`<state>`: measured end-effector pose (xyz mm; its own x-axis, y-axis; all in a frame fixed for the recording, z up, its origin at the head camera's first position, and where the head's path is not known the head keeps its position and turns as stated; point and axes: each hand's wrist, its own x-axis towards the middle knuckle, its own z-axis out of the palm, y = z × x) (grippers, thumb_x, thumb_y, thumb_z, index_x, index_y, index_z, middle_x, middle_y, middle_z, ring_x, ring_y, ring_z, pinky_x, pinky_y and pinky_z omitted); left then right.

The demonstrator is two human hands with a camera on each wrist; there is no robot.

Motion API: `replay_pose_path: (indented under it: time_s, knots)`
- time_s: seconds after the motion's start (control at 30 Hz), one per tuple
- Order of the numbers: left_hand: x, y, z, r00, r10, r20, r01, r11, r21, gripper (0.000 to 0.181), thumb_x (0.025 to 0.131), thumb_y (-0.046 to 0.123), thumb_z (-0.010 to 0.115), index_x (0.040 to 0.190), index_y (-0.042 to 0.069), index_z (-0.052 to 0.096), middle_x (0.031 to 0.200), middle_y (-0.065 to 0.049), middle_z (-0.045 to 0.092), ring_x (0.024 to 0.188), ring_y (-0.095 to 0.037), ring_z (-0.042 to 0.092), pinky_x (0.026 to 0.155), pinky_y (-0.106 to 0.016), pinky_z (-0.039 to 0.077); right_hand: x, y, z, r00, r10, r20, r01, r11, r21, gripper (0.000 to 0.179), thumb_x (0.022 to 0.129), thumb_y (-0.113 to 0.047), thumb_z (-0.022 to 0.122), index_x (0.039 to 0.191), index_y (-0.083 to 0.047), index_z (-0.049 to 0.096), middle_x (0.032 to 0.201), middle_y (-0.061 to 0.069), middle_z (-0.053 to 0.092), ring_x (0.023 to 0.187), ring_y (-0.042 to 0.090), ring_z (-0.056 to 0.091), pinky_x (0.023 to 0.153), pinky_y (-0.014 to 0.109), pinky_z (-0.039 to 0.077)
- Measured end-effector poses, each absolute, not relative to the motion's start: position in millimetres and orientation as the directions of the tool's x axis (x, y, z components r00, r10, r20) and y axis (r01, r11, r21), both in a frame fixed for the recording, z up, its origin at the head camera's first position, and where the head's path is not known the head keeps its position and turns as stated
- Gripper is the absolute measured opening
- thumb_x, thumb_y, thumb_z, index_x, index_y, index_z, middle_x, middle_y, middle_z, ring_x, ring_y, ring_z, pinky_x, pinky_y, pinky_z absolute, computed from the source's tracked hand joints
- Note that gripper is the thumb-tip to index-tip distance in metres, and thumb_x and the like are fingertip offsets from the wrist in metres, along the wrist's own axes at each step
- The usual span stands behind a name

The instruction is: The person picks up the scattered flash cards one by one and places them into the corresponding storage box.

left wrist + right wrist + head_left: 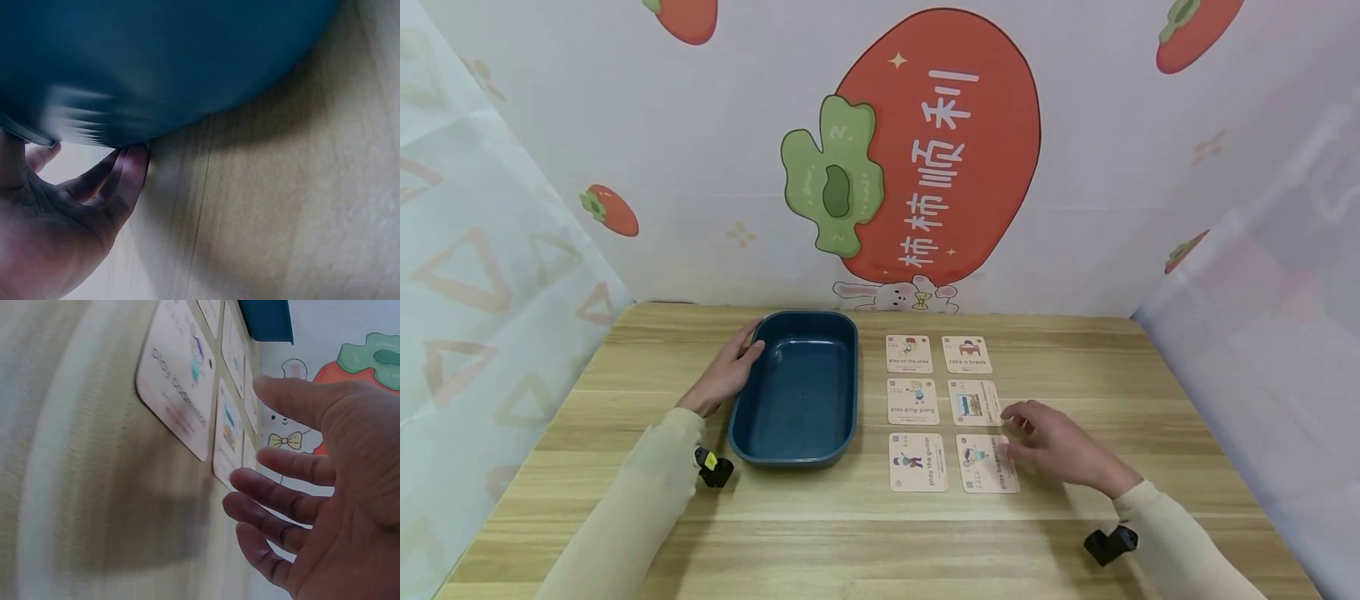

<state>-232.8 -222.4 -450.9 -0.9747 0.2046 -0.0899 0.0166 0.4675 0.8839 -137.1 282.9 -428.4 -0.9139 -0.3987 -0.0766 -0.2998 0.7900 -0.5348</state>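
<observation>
A dark blue plastic tray (805, 383) lies left of centre on the table. My left hand (727, 375) holds its left rim, the thumb over the edge and the fingers (132, 169) against the outer wall. Several picture cards lie face up right of the tray, in two columns of three. My right hand (1052, 442) hovers beside the right column, fingers loosely bent and holding nothing. Nearest to it are the "play badminton" card (981, 467) and a card with a classroom-like picture (972, 404). In the right wrist view the fingertips (240, 478) appear above the table, apart from the cards.
The other cards are "play the guitar" (917, 462), "play ping-pong" (913, 402), "play on the slide" (909, 354) and "take a break" (967, 355). A printed cloth (700, 150) with persimmon drawings stands behind the wooden table (865, 554) and along its sides.
</observation>
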Motion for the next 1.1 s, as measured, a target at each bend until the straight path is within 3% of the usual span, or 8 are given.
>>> replay_pose_path:
  time_s: [0.2, 0.43, 0.8, 1.1]
  knots:
    - [-233.1, -223.2, -451.3, -0.975, 0.209, -0.077, 0.029, 0.464, 0.886, 0.059, 0.113, 0.033, 0.032, 0.165, 0.014, 0.010, 0.153, -0.035, 0.036, 0.135, -0.050, 0.044, 0.108, -0.064, 0.037, -132.5, 284.3, -439.5, -0.906, -0.405, -0.121, -0.290, 0.804, -0.519, 0.052, 0.083, -0.038, 0.086, 0.118, -0.006, 0.065, 0.093, -0.003, 0.057, 0.083, 0.015, 0.050, 0.072, 0.029, 0.045]
    - [-232.7, -222.8, -450.2, -0.976, 0.205, -0.074, 0.030, 0.462, 0.886, 0.059, 0.113, 0.033, 0.032, 0.164, 0.013, 0.010, 0.152, -0.035, 0.037, 0.133, -0.050, 0.045, 0.108, -0.064, 0.037, -128.5, 283.8, -446.8, -0.911, -0.391, -0.133, -0.295, 0.841, -0.453, 0.075, 0.070, -0.057, 0.088, 0.122, -0.008, 0.067, 0.100, -0.004, 0.054, 0.089, 0.014, 0.049, 0.080, 0.036, 0.047]
    - [-231.1, -221.8, -448.4, -0.975, 0.203, -0.087, 0.020, 0.471, 0.882, 0.059, 0.113, 0.033, 0.031, 0.164, 0.013, 0.010, 0.155, -0.034, 0.032, 0.136, -0.051, 0.041, 0.109, -0.066, 0.035, -123.1, 280.3, -443.0, -0.903, -0.417, -0.104, -0.339, 0.840, -0.423, 0.072, 0.067, -0.046, 0.094, 0.121, -0.007, 0.067, 0.101, -0.002, 0.052, 0.089, 0.015, 0.047, 0.078, 0.034, 0.046]
    - [-230.7, -221.9, -448.0, -0.976, 0.204, -0.081, 0.025, 0.469, 0.883, 0.058, 0.113, 0.030, 0.031, 0.164, 0.012, 0.010, 0.153, -0.035, 0.034, 0.135, -0.052, 0.042, 0.108, -0.066, 0.037, -124.8, 282.3, -447.1, -0.905, -0.417, -0.083, -0.350, 0.841, -0.413, 0.073, 0.066, -0.048, 0.094, 0.119, -0.006, 0.066, 0.100, -0.002, 0.051, 0.088, 0.014, 0.046, 0.077, 0.034, 0.046]
